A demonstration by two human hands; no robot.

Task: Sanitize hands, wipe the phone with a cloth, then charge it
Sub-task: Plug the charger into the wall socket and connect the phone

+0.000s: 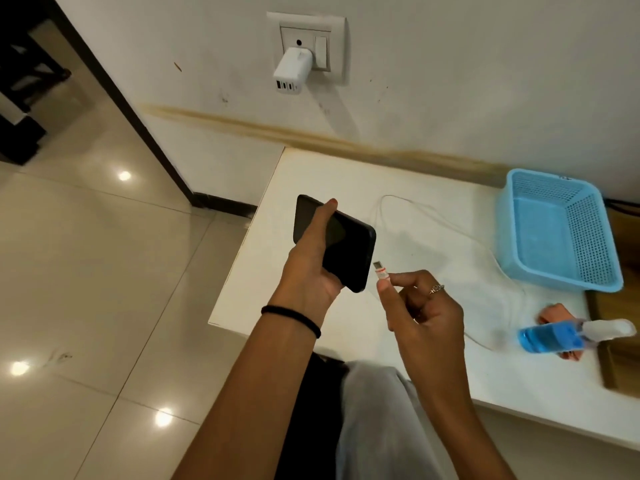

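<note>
Above the table (277, 306), left hand (311, 268) grips phone (346, 251), beside plug (382, 271).

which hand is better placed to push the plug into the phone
Right. The right hand already pinches the cable plug, its tip just short of the phone. The left hand is full, gripping the phone above the table.

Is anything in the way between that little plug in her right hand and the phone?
Nothing visible. The right hand pinches the cable plug, its metal tip pointing at the phone held by the left hand. Only open air shows between tip and phone edge.
</note>
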